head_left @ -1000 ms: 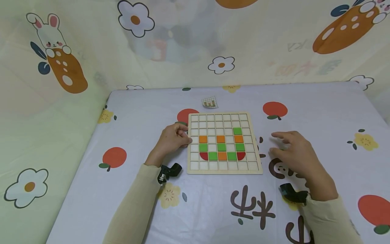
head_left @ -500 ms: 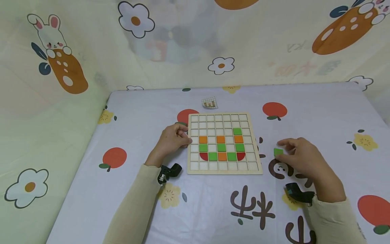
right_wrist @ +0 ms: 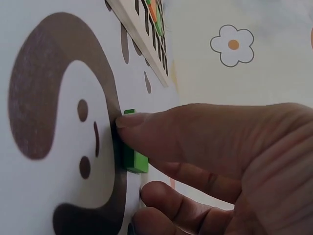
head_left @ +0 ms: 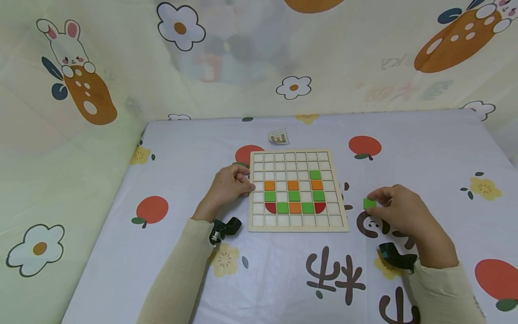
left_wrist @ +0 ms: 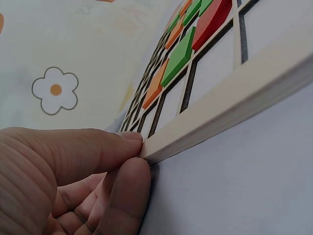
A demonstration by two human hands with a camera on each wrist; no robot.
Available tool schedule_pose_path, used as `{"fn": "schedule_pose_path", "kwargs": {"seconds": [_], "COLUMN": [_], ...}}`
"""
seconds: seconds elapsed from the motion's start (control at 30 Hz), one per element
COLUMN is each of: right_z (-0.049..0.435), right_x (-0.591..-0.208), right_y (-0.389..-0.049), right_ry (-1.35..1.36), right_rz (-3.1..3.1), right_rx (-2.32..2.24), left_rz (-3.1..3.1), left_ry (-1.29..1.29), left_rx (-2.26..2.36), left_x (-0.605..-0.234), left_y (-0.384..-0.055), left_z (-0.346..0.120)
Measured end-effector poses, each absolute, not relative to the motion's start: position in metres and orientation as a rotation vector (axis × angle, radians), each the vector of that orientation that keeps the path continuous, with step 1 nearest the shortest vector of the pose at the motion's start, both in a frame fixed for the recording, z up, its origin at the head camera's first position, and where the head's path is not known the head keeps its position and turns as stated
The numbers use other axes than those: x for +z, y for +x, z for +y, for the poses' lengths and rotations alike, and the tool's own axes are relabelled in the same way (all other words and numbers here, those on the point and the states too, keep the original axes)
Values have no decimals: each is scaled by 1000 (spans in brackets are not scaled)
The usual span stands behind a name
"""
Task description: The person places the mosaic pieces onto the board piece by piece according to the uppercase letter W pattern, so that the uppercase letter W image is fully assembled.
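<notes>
A wooden grid board lies flat on the table, with several orange, green and red tiles set in its cells. At its left edge, my left hand pinches the rim between thumb and curled fingers, as the left wrist view shows. Right of the board, my right hand pinches a green square tile low over the printed cloth. In the right wrist view the thumb covers part of this green tile. Whether the tile touches the cloth is hard to tell.
A small gridded paper card, slightly curled, lies behind the board. A patterned cloth covers the table, and a printed curtain hangs beyond its far edge. At the right wrist view's lower edge, a dark sliver shows below the fingers.
My right hand has moved slightly right and nearer to me. The green tile, unseen at first, came into view, and the fingers have closed on it. The left hand and board stay put.
</notes>
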State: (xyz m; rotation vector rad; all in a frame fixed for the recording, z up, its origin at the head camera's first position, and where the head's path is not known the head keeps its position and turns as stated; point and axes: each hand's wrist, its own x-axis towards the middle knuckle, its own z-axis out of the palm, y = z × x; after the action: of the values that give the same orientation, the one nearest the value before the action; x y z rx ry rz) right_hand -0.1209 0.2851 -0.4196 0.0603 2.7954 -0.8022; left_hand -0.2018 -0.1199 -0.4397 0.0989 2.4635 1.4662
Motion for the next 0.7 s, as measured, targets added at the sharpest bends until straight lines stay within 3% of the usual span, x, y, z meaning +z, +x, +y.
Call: {"fn": "schedule_pose_path", "kwargs": {"seconds": [0.7], "right_z": [272], "right_x": [-419], "right_y": [-119], "right_ry": [29], "right_rz": [2809], "right_rx": [-902], "left_rz": [2476], "left_ry": [115], "left_rx": [1462], "left_x": [-441], "left_y": [-202], "left_z": [-121]}}
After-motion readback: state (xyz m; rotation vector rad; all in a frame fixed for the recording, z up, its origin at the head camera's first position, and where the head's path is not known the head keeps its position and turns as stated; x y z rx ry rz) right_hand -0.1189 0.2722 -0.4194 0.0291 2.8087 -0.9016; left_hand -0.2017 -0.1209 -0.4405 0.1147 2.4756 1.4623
